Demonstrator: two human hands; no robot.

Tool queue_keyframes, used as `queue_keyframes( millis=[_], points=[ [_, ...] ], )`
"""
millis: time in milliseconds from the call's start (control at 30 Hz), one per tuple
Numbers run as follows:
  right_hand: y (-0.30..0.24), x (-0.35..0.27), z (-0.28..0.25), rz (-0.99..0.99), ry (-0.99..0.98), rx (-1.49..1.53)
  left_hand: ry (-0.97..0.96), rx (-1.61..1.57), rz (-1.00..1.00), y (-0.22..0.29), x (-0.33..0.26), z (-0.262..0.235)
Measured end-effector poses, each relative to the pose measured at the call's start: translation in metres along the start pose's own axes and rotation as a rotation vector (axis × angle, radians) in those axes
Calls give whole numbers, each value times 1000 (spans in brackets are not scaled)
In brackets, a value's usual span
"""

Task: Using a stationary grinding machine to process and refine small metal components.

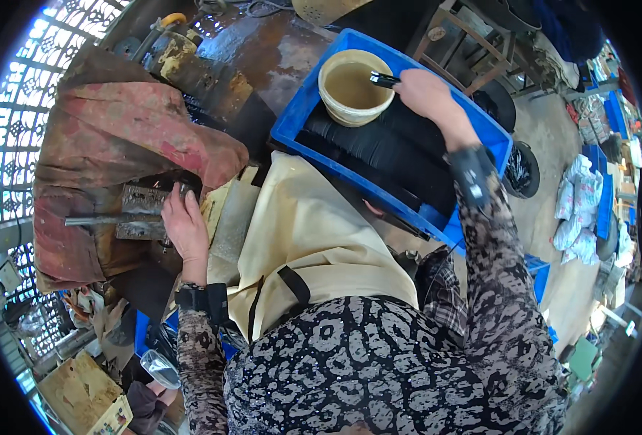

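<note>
My right hand (426,93) reaches over a cream-coloured pot (357,118) and holds small, narrow black pieces (384,80) with shiny edges above its rim. The pot stands in a blue plastic crate (313,154), on top of rows of thin black pieces (379,154). On the left, my left hand (187,225) is at a metal fixture (141,201) that has a thin metal rod (89,220) sticking out. Its fingertips close round a dark part at the fixture's end; what that part is, I cannot make out.
A stained red cloth (118,123) drapes around the fixture. A cream apron (313,232) covers my lap. Beyond the crate stands a wooden stool (466,43). White sacks (580,199) lie on the right, and a box (85,391) sits at the lower left.
</note>
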State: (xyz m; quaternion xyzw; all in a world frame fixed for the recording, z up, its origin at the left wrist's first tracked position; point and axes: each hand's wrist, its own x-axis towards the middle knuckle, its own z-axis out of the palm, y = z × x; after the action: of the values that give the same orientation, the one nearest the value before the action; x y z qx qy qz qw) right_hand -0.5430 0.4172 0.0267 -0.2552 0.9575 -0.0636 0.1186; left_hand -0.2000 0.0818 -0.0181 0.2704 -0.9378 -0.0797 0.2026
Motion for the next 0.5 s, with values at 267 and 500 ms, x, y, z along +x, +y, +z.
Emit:
queue_keyframes(
  millis=[267,500],
  points=[
    [-23,75,78,-414,155,11,-54,20,-41,6,1,-6],
    [-33,26,30,-129,32,-84,-20,28,-17,0,-1,0]
  ],
)
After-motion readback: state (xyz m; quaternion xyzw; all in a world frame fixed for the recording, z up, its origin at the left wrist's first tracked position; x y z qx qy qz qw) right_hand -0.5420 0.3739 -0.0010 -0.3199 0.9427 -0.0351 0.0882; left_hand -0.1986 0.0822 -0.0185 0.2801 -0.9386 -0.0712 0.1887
